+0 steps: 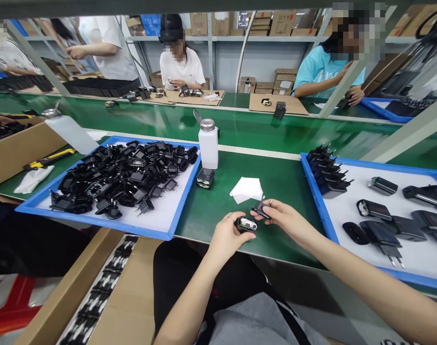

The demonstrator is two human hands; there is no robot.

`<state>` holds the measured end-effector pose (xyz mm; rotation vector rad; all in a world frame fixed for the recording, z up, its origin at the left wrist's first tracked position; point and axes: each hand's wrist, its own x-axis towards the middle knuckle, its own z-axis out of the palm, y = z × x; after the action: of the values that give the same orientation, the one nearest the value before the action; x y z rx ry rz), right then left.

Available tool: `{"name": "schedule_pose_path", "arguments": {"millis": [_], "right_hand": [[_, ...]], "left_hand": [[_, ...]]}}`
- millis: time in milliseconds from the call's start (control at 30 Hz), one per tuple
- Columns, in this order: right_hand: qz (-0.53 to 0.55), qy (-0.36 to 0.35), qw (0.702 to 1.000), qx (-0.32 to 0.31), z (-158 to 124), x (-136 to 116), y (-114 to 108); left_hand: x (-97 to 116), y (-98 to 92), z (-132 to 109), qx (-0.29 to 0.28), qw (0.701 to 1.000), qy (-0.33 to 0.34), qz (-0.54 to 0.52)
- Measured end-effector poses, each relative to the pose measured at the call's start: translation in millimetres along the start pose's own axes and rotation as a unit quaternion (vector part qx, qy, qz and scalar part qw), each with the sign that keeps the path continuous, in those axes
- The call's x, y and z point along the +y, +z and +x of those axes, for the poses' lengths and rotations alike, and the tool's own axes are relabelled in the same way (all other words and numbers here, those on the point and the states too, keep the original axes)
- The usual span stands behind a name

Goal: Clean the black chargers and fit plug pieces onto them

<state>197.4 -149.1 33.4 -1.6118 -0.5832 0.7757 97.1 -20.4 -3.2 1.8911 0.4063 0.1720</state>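
Holding an open charger body (pixel 246 224) with its innards showing, the left hand (pixel 228 235) is clamped around it above the green table (pixel 218 201), while the right hand (pixel 288 221) pinches a black plug cover (pixel 261 210) just beside it, near a white cloth (pixel 247 189).

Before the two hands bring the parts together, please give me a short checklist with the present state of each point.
1. Left hand holds the charger body: ok.
2. Right hand holds the plug cap: ok.
3. Body's open side faces up: ok.
4. Cap pins straight: cannot tell.
5. Green table under the hands free of loose parts: ok.
6. White cloth apart from both hands: ok.
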Motion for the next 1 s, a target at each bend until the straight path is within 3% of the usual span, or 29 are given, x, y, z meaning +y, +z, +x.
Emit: {"name": "schedule_pose_path", "arguments": {"millis": [233,367,567,700,867,933,1000], "right_hand": [[-0.168,-0.162,0.969,0.084,-4.6,3.8,5.4],[-0.234,-0.185,0.944,0.140,-6.7,-0.2,7.2],[-0.225,-0.162,0.953,0.120,-9.6,-9.9,1.9],[-0.185,-0.105,0.977,-0.008,-12.6,-13.7,-1.3],[-0.360,-0.200,0.909,0.063,-15.7,-16.6,3.6],[-0.368,-0.212,0.904,0.053,-15.2,-17.2,5.0],[-0.334,-0.205,0.918,0.056,-14.3,-17.5,5.2]], "left_hand": [[-3.4,-4.5,-3.7,-0.013,0.999,-0.007,-0.028],[-2.1,-6.1,-4.0,-0.005,0.999,-0.010,-0.034],[-1.5,-6.4,-4.1,-0.003,0.999,-0.009,-0.041],[-2.2,-4.8,-4.6,0.004,0.999,-0.003,-0.044],[-3.1,-0.8,-4.3,0.013,0.998,-0.001,-0.058],[-3.0,0.1,-4.1,0.010,0.998,-0.010,-0.056],[-2.4,0.3,-3.9,0.006,0.998,-0.017,-0.053]]}}
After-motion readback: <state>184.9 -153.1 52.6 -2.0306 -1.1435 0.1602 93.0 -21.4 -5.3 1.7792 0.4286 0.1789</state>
